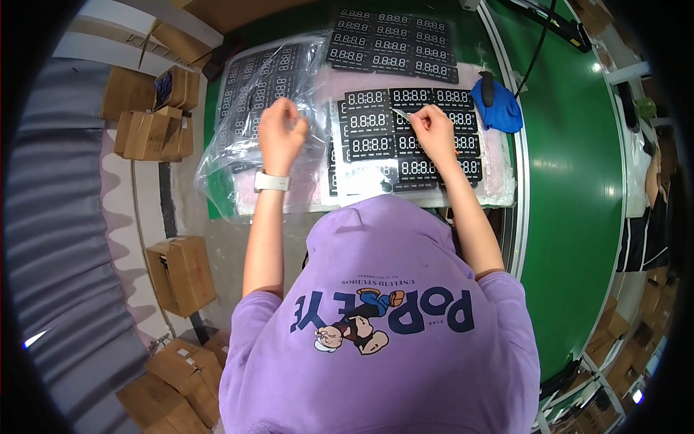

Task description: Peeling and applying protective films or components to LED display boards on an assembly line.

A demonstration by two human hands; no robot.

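Observation:
A sheet of black display panels (376,123) with white segment digits lies on a pale pink pad (499,181) on the green table. A glossy clear film (361,177) covers its near part. My right hand (434,130) is over the sheet's middle, fingers pinched on the film's edge. To the left, my left hand (280,134), a white watch on its wrist, is closed on the crumpled clear plastic bag (238,145), which holds more black panels.
Another sheet of panels (394,43) lies farther back. A blue cloth (499,105) with a dark tool on it sits right of the pad. A green conveyor belt (578,181) runs along the right. Cardboard boxes (181,275) stand on the floor at left.

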